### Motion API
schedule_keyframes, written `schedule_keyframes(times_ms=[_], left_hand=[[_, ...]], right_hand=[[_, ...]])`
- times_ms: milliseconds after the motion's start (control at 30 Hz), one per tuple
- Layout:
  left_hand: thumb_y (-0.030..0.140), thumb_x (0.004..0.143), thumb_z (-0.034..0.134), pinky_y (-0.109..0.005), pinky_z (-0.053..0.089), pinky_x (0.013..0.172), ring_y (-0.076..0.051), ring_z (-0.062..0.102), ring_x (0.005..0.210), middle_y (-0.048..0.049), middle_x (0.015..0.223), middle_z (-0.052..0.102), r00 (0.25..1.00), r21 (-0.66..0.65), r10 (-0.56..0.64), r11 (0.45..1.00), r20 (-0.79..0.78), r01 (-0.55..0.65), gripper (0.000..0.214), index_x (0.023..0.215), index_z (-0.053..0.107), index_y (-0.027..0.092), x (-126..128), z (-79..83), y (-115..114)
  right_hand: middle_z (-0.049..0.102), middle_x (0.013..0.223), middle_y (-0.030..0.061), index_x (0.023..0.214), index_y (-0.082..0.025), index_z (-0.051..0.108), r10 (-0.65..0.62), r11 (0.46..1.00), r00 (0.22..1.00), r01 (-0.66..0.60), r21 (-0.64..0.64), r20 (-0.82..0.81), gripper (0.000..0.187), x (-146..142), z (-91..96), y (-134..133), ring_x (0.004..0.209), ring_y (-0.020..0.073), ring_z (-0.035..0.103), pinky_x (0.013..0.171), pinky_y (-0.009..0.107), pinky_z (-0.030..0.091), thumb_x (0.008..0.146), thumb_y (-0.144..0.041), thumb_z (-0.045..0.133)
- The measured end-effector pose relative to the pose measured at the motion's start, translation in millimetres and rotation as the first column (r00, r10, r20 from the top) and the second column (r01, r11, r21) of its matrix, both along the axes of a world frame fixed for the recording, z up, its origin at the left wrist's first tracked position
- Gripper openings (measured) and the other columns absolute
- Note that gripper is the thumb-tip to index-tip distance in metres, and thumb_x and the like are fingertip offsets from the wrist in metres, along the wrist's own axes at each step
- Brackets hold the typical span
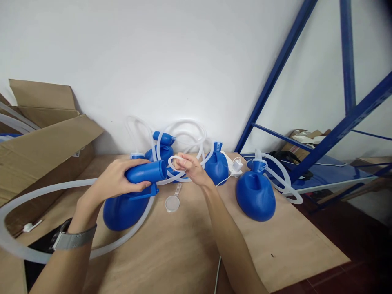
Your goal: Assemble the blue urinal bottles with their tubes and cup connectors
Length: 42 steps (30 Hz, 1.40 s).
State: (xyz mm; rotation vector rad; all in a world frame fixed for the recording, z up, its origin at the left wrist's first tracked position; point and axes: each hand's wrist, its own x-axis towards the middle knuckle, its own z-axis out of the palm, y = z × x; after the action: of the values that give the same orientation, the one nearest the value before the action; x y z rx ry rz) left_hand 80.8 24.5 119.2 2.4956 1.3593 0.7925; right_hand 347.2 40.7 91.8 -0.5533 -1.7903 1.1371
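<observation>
My left hand (118, 177) is wrapped round a blue plastic tube (147, 172), its open mouth turned right. A translucent hose (136, 230) loops around my left wrist and seems to join the tube's rear, though the joint is hidden. Pinched in my right hand (192, 168) is a thin white ring (170, 164), just beside the tube's mouth and apart from it. Below my left hand sits a blue bottle (125, 214), partly covered by the hand and tube. A translucent cap with a strap (172, 203) lies on the table between my arms.
Several more blue bottles with coiled hoses stand along the wall, one bottle (255, 198) at the right. Near it lies a power strip with a white plug (237, 165). An open cardboard box (45, 151) stands left; a blue metal rack (275, 61) rises at right.
</observation>
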Motion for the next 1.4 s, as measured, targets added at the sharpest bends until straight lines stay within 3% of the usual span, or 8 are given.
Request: schedule_keyframes(times_ms=[200, 500, 633, 833, 967, 1100, 1233, 1400], left_hand=[[0.082, 0.07, 0.066, -0.038, 0.058, 0.077, -0.034, 0.076, 0.09, -0.007, 0.105, 0.082, 0.99, -0.085, 0.07, 0.993, -0.121, -0.08, 0.077, 0.124, 0.077, 0.029, -3.6, 1.2, 3.1], [0.086, 0.076, 0.059, -0.042, 0.055, 0.086, -0.038, 0.074, 0.105, -0.0102, 0.119, 0.079, 0.96, -0.101, 0.07, 0.99, -0.27, -0.101, 0.083, 0.135, 0.071, 0.029, 0.1, -11.6, 11.8], [0.081, 0.08, 0.061, -0.043, 0.055, 0.089, -0.039, 0.073, 0.108, -0.0099, 0.123, 0.078, 0.95, -0.028, 0.088, 0.995, -0.299, -0.101, 0.078, 0.138, 0.069, 0.028, 13.3, -12.9, 6.6], [0.082, 0.081, 0.064, -0.045, 0.057, 0.089, -0.039, 0.073, 0.112, -0.012, 0.135, 0.073, 0.989, 0.218, 0.076, 0.975, -0.124, -0.048, 0.091, 0.152, 0.056, 0.026, 49.3, -19.3, -11.1], [0.087, 0.08, 0.061, -0.047, 0.056, 0.096, -0.038, 0.07, 0.118, -0.0146, 0.14, 0.07, 0.999, 0.275, -0.022, 0.961, 0.036, 0.011, 0.105, 0.16, 0.043, 0.022, 58.3, -16.7, -21.1], [0.073, 0.1, 0.041, -0.043, 0.053, 0.103, -0.031, 0.069, 0.12, -0.0121, 0.138, 0.071, 0.985, 0.175, -0.09, 0.983, 0.147, 0.064, 0.071, 0.144, 0.061, 0.02, 42.6, 0.6, -26.9], [0.065, 0.101, 0.043, -0.035, 0.055, 0.081, -0.027, 0.073, 0.089, -0.0056, 0.1, 0.08, 0.992, -0.011, -0.046, 0.999, 0.116, 0.047, 0.054, 0.103, 0.077, 0.023, 24.6, 14.3, -27.1], [0.068, 0.093, 0.056, -0.03, 0.055, 0.067, -0.023, 0.071, 0.077, -0.0057, 0.092, 0.079, 0.968, -0.202, 0.016, 0.979, 0.25, 0.037, 0.052, 0.105, 0.077, 0.022, 18.0, 13.8, -20.2]], right_hand=[[0.052, 0.07, -0.0045, 0.075, -0.02, 0.058, 0.025, 1.0, 0.743, -0.015, -0.02, 0.669, 0.037, 41.3, 12.7, -12.3, 0.067, 0.0124, 0.044, 0.062, 0.026, 0.034, 0.094, -0.051, 0.066], [0.062, 0.062, -0.0012, 0.069, -0.014, 0.073, 0.195, 0.953, 0.389, 0.14, -0.267, 0.9, 0.033, 49.6, -41.5, 35.1, 0.061, 0.0119, 0.053, 0.058, 0.025, 0.039, 0.08, -0.043, 0.082], [0.074, 0.083, 0.0029, 0.105, -0.016, 0.081, 0.149, 0.967, 0.521, 0.1, -0.233, 0.841, 0.055, 48.7, -18.1, 14.6, 0.077, 0.0176, 0.065, 0.069, 0.026, 0.049, 0.082, -0.065, 0.078], [0.058, 0.146, 0.0134, 0.167, -0.03, 0.028, 0.013, 0.987, 0.91, 0.054, -0.149, 0.415, 0.097, 37.7, 19.2, -21.8, 0.119, 0.0263, 0.066, 0.098, 0.041, 0.058, 0.089, -0.068, 0.072], [0.059, 0.144, 0.0086, 0.148, -0.03, 0.055, -0.016, 0.996, 0.938, 0.045, -0.076, 0.347, 0.072, 35.9, 23.7, -24.0, 0.113, 0.0249, 0.067, 0.09, 0.037, 0.062, 0.086, -0.057, 0.08], [0.066, 0.135, 0.007, 0.134, -0.027, 0.065, -0.106, 0.994, 0.94, 0.093, 0.056, 0.325, 0.056, 45.9, 30.0, -29.0, 0.113, 0.0245, 0.067, 0.082, 0.033, 0.062, 0.084, -0.046, 0.082], [0.069, 0.131, 0.0073, 0.131, -0.025, 0.066, -0.175, 0.98, 0.923, 0.132, 0.146, 0.342, 0.052, 52.6, 37.3, -37.5, 0.102, 0.0229, 0.07, 0.072, 0.03, 0.06, 0.084, -0.04, 0.081], [0.071, 0.13, 0.0068, 0.131, -0.025, 0.067, -0.233, 0.948, 0.904, 0.129, 0.292, 0.357, 0.052, 54.9, 38.3, -39.7, 0.108, 0.0249, 0.07, 0.083, 0.035, 0.059, 0.082, -0.037, 0.082]])
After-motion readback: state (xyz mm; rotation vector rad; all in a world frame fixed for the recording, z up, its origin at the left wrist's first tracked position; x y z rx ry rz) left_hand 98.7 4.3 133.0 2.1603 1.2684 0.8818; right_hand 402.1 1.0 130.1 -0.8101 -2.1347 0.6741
